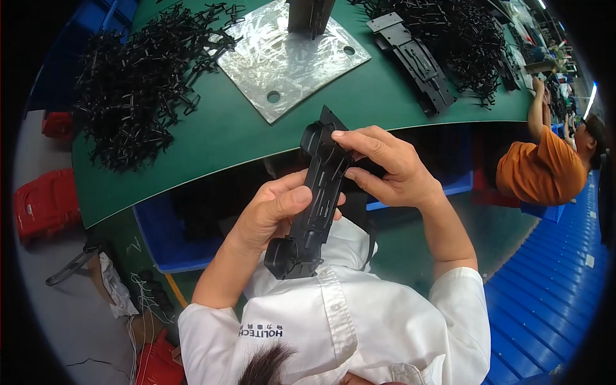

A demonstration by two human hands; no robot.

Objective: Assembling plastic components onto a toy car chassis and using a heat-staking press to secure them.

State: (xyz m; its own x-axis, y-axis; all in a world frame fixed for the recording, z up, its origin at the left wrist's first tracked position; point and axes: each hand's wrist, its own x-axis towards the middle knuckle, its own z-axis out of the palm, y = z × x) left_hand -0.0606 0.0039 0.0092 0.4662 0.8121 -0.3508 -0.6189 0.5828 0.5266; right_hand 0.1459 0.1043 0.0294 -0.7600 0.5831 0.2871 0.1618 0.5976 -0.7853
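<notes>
A long black plastic housing (314,202) with slots and a rounded bulge at each end is held tilted in front of my white shirt, off the table's front edge. My left hand (274,206) wraps round its middle, thumb on top and fingertips showing on the far side. At its upper end my right hand (391,163) pinches with the index finger on the top face and the thumb against the side. Whether a small part sits under that index finger, I cannot make out.
On the green table (212,138) lie a heap of small black clips (138,83), a metal plate (301,58) with an upright post, another black housing (414,61) and a second black heap (465,45). A blue bin (167,256) stands below. A person in orange (545,167) works at right.
</notes>
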